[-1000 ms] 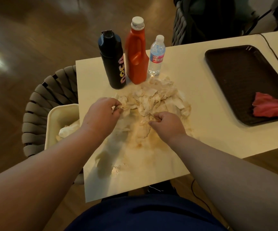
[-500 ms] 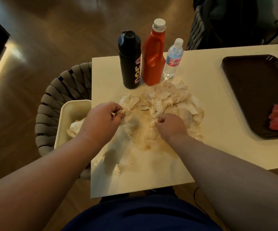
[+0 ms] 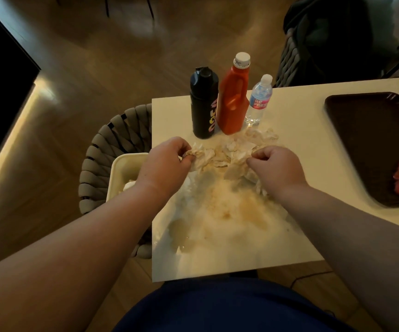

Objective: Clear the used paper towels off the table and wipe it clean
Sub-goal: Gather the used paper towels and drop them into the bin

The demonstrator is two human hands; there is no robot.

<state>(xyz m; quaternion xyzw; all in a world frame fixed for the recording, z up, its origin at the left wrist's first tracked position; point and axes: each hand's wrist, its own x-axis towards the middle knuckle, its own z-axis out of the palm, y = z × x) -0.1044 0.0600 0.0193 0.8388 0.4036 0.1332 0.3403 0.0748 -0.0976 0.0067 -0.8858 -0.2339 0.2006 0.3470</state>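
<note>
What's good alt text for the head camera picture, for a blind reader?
A person's left hand and right hand each grip stained paper towels on a pale table with a brownish smear. Behind stand a black bottle, an orange jug and a water bottle; a bin sits left, a dark tray right.

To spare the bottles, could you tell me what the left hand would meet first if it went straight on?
The paper towels the left hand grips; beyond them, probably the black bottle, though depth is unclear.
</note>
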